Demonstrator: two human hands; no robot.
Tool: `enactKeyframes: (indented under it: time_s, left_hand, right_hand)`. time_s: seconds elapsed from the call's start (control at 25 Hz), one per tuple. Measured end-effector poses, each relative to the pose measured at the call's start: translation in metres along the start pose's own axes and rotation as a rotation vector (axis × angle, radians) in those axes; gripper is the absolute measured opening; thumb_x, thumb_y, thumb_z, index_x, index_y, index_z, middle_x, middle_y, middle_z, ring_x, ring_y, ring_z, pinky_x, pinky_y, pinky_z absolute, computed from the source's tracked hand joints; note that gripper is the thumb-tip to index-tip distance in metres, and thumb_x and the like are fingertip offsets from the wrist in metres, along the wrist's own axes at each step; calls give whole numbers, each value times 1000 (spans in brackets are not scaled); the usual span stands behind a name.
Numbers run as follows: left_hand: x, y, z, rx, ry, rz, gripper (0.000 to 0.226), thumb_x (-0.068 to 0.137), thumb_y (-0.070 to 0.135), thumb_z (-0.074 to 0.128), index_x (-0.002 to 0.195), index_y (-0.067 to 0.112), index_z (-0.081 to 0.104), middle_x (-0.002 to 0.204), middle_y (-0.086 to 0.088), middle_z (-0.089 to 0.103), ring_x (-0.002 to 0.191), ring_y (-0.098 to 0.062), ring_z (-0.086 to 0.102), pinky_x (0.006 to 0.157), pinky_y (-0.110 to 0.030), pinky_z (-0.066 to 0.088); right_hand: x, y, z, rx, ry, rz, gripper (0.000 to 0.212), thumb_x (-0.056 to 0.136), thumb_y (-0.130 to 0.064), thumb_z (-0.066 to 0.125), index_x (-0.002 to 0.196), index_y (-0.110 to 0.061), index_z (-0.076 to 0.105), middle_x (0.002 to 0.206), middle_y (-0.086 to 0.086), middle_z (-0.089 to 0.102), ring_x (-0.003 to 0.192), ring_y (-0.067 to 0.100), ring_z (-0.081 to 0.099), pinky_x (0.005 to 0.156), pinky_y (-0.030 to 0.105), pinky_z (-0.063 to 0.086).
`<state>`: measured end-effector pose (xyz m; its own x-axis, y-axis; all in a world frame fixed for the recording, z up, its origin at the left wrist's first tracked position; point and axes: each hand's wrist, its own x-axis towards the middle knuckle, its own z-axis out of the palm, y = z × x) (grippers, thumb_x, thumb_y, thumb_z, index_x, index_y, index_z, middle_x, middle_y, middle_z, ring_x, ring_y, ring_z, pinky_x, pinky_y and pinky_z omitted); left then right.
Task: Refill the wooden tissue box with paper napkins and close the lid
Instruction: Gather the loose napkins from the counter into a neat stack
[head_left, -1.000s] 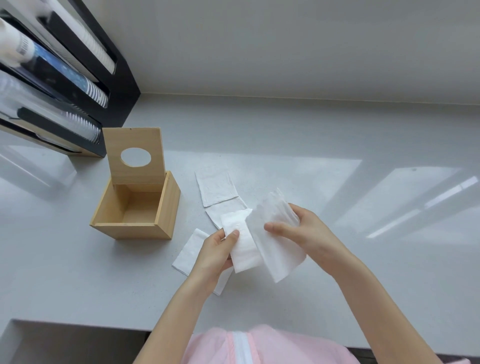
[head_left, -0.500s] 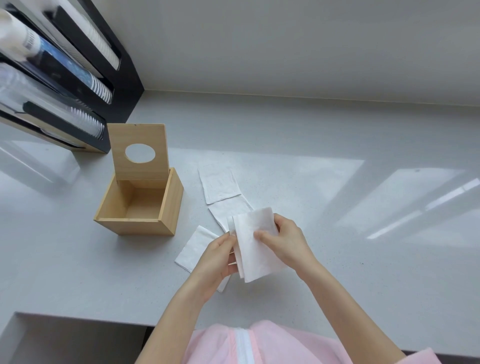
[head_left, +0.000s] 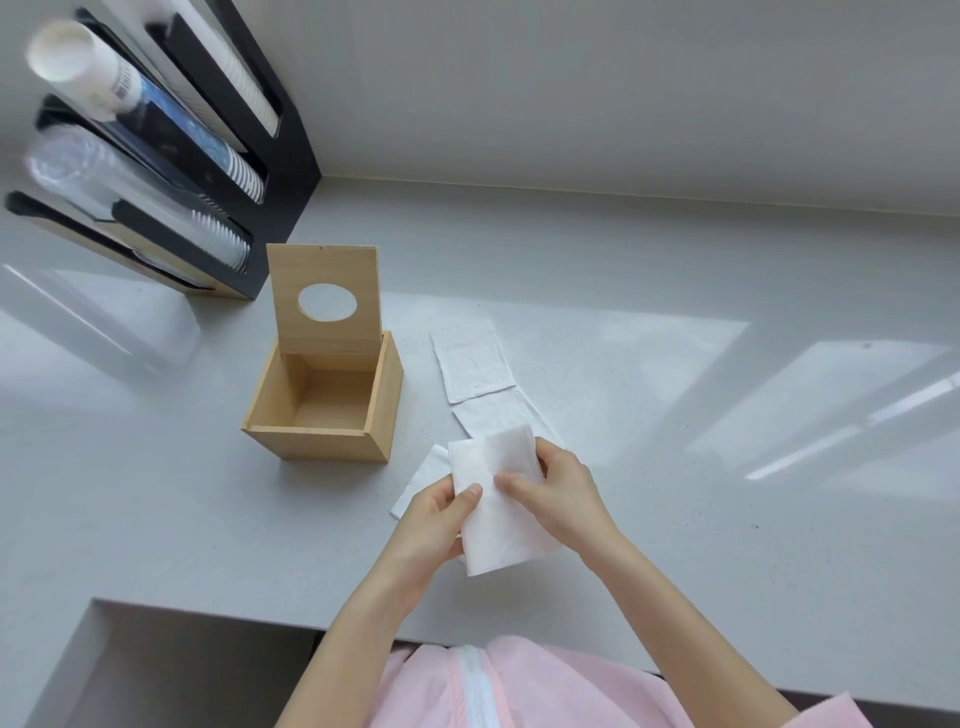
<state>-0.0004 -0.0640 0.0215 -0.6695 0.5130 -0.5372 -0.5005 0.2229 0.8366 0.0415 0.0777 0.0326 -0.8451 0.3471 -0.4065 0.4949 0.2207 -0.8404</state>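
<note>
1. My left hand (head_left: 434, 519) and right hand (head_left: 558, 493) both pinch the folded napkins (head_left: 498, 499), thumbs on top and fingers curled behind, so the grip squares the layers into one neat stack.
2. I hold the stack above the tabletop (head_left: 675, 493), just beside the wooden tissue box (head_left: 322, 410), so the drop-in should be short.
3. The box looks empty; its lid (head_left: 324, 299) stands upright at the back edge, leaving the mouth clear for loading.
4. More napkins (head_left: 475, 366) lie flat to the right of the box, near my hands, ready for the next pick.
5. The lid stays open until all are in.
</note>
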Motion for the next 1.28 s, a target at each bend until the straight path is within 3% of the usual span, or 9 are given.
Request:
enactKeyframes:
  time_s: [0.2,0.36,0.52,0.68,0.88,1.28]
  left_hand:
    - [-16,-3,-31,-9,104,-31,22,94,17,42,92,22,64,80,11,74,72,-3,69,59,-17,54]
    - [-28,-4,-54,-27,164,-84,24,94,16,40,91,22,63,91,3,71,82,-11,67,71,-27,51]
    - [-37,-6,-71,-20,186,-107,23,95,17,38,95,21,61,97,1,70,89,-15,65,76,-29,49]
    - [-40,-7,-80,-32,209,-128,22,95,18,38,96,20,60,101,-1,69,93,-18,64,81,-32,49]
    - [-37,-4,-84,-44,203,-117,22,94,18,39,95,21,60,100,0,69,93,-17,64,80,-31,49]
    - [-34,-10,-89,-82,221,-143,22,94,18,39,95,17,60,94,0,69,88,-17,64,79,-32,47]
  right_hand:
    - [3,-1,21,-10,50,8,8,87,-26,54,89,-20,58,83,-11,60,77,9,58,64,20,44]
    - [4,-2,33,-439,155,-151,19,90,-21,49,108,-18,55,108,-3,58,102,14,54,77,29,44]
    - [8,-5,51,-697,71,-156,36,90,-24,49,125,-15,46,124,5,50,116,23,44,84,32,42]
    - [14,-13,61,-734,53,-139,40,90,-21,49,128,-11,43,126,10,47,116,27,43,89,34,39]
    - [25,-23,67,-959,14,-126,39,87,-17,49,125,-8,41,124,13,45,111,30,44,87,35,39]
    - [25,-16,75,-778,90,-91,22,88,-10,42,105,-6,55,111,12,55,102,30,49,76,36,42]
